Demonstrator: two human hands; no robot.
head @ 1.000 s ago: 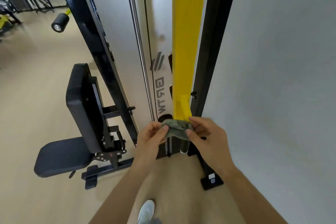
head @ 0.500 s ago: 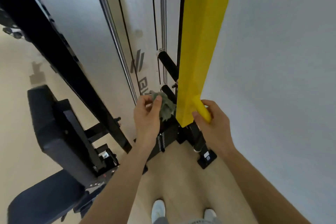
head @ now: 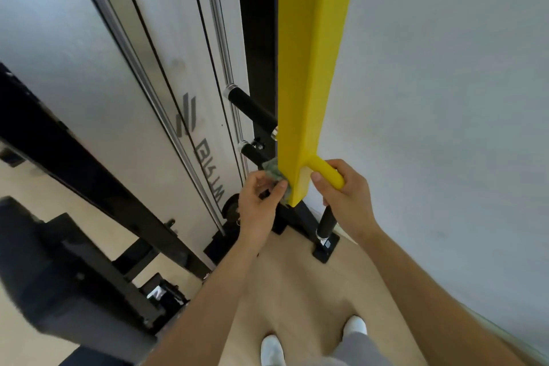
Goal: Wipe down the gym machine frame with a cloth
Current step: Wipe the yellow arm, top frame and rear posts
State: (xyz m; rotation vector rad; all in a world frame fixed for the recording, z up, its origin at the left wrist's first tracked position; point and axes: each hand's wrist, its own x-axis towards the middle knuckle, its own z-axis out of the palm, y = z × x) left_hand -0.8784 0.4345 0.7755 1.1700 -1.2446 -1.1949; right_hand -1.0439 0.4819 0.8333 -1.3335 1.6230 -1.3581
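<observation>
Wiping yellow post [head: 309, 68] with cloth [head: 273, 171] pinched in left hand [head: 258, 205], handle [head: 326, 172] gripped in right hand [head: 347, 199]; next, probably stroking upward from there.

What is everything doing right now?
Cloth, bunched, pressed against the post's left side.
Post, upright, touched by the cloth near its lower end.
Handle, held.
Left grip, pinching the cloth.
Right grip, curled round the handle.
Pegs, sticking out, bare.

Yellow frame post [head: 309, 68]; grey-green cloth [head: 272, 171]; white shoes [head: 271, 349].
</observation>
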